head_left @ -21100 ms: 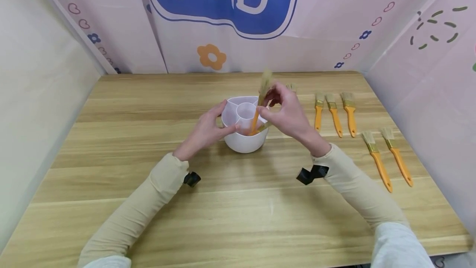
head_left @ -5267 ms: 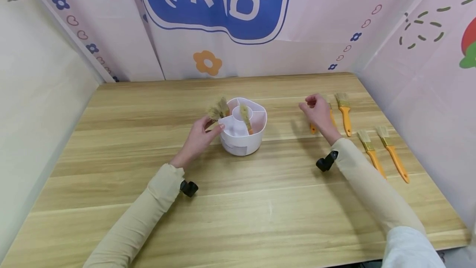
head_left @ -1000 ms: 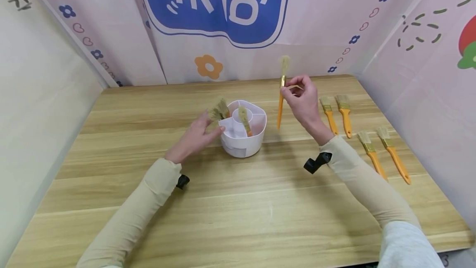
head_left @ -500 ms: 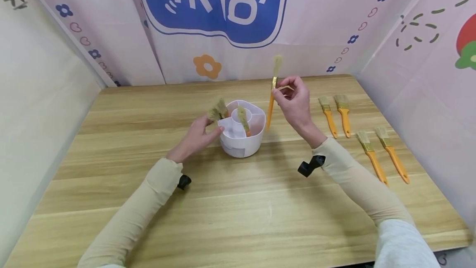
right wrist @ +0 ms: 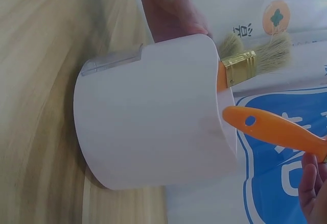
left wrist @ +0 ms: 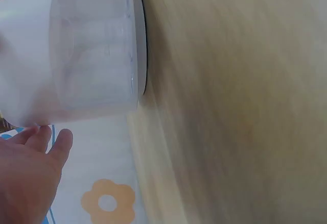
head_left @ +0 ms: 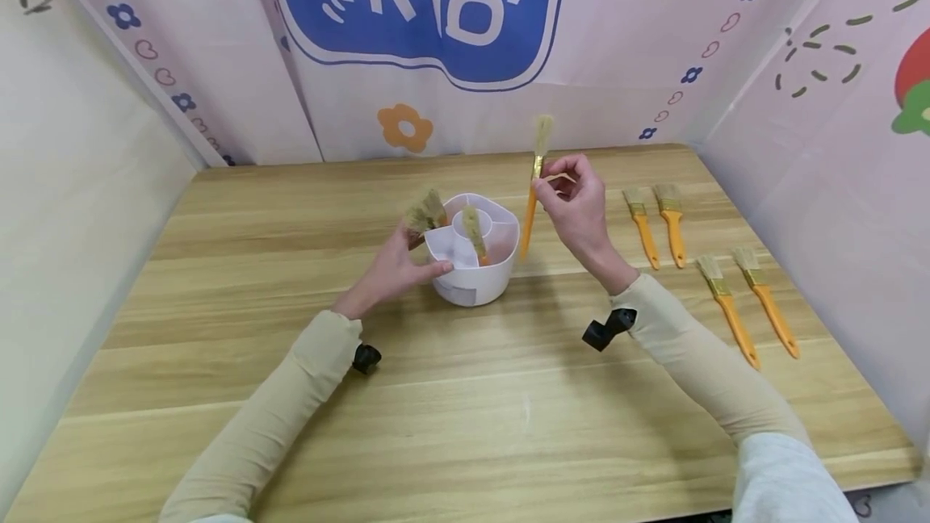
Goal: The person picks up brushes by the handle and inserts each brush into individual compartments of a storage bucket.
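Note:
My left hand (head_left: pixel 392 271) holds the left side of a white divided container (head_left: pixel 490 281), thumb on its front wall and fingers behind. Bristles of paintbrushes (head_left: pixel 427 212) stick up from its left compartment, close to those fingers. Another paintbrush (head_left: pixel 474 231) leans in the container, bristles up, against the round middle cup. To the right, my right hand (head_left: pixel 580 207) pinches a paintbrush (head_left: pixel 529 220) near its metal band, bristles up. In the right wrist view, the orange handle (right wrist: pixel 276 127) of that brush has its holed end close to the container's rim.
On the right of the wooden table (head_left: pixel 465 426) lie two paintbrushes (head_left: pixel 674 224) towards the back. Two more paintbrushes (head_left: pixel 770 301) lie nearer the right edge. A printed backdrop (head_left: pixel 603 95) stands behind the table.
Since earlier, brushes have gone from the table into the container, which has turned. My right hand picked up another brush and carried it left. My left thumb moved from rim to front wall.

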{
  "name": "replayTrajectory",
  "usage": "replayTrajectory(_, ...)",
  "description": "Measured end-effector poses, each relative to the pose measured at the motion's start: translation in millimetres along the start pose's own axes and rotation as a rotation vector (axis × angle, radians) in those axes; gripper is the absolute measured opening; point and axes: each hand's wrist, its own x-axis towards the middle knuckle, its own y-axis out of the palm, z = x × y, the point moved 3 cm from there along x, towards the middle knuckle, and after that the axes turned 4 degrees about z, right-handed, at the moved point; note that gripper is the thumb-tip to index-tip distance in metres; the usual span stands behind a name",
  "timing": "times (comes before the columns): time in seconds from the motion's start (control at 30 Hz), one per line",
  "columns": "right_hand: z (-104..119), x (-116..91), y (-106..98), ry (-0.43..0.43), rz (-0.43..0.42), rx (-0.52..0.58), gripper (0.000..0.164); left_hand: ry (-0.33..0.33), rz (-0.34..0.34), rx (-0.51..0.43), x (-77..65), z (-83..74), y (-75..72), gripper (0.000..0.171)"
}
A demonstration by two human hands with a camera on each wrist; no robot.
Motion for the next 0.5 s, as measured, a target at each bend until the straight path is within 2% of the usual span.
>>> replayTrajectory(0.17, 0, -1, 0, -0.002, -0.015, 0.022, 0.020, -0.031, -0.013, -0.032, 1.0, 1.6, -0.8, 0.087)
replayTrajectory(0.37, 4, -2, 7, -0.056, -0.038, 0.076, 0.020, -0.040, 0.031, -0.022, 2.4, 2.1, -2.7, 0.086)
replayTrajectory(0.5, 4, -4, 16, -0.073, -0.023, 0.086, 0.023, -0.046, 0.050, 0.009, 2.3, 1.6, -4.4, 0.085)
